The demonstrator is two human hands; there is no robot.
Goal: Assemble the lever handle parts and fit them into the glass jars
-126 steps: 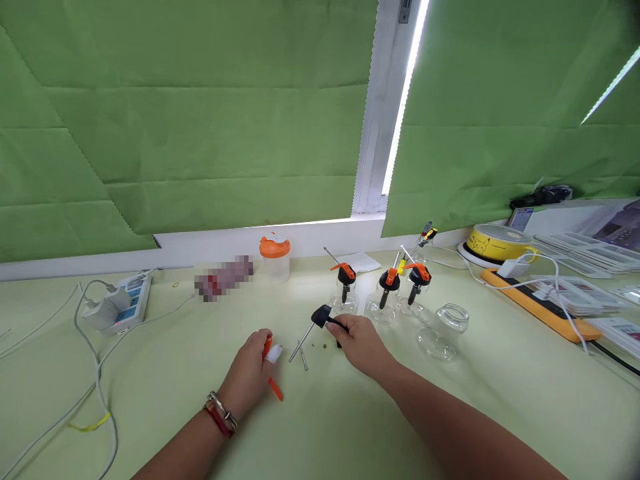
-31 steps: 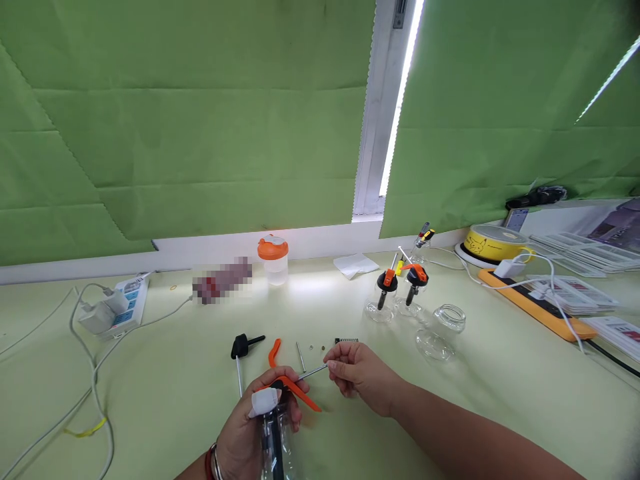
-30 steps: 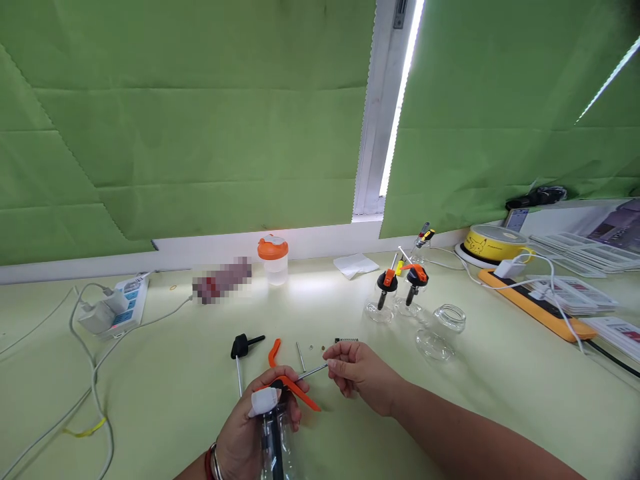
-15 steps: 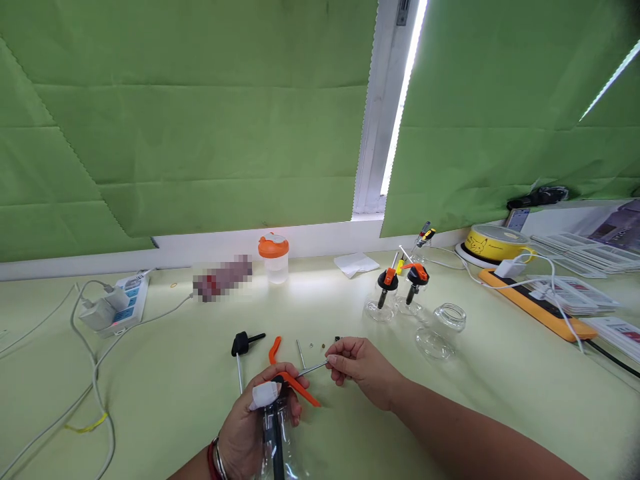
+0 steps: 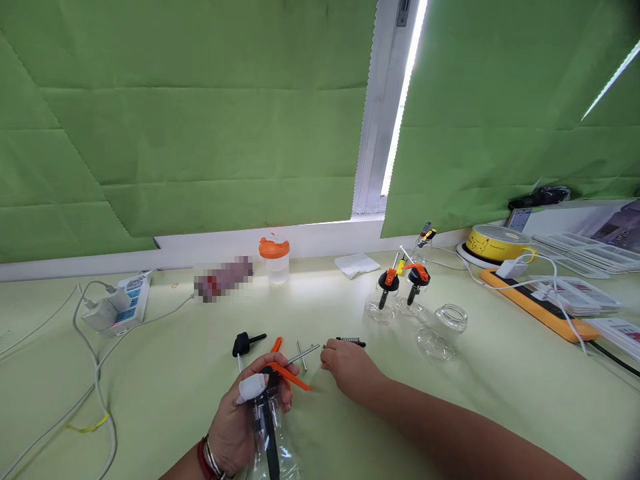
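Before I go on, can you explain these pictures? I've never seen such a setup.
There's no machine: just a person's two hands, seen by a camera worn on the head, looking forward and down. The left hand grips a clear bottle near its top, where an orange lever and a metal rod stick out. The right hand is down at the table beside a spring; its fingertips are mostly hidden, so I can't tell whether it holds anything. A black part and a thin pin also lie there; a cup and two other bottles stand farther back.
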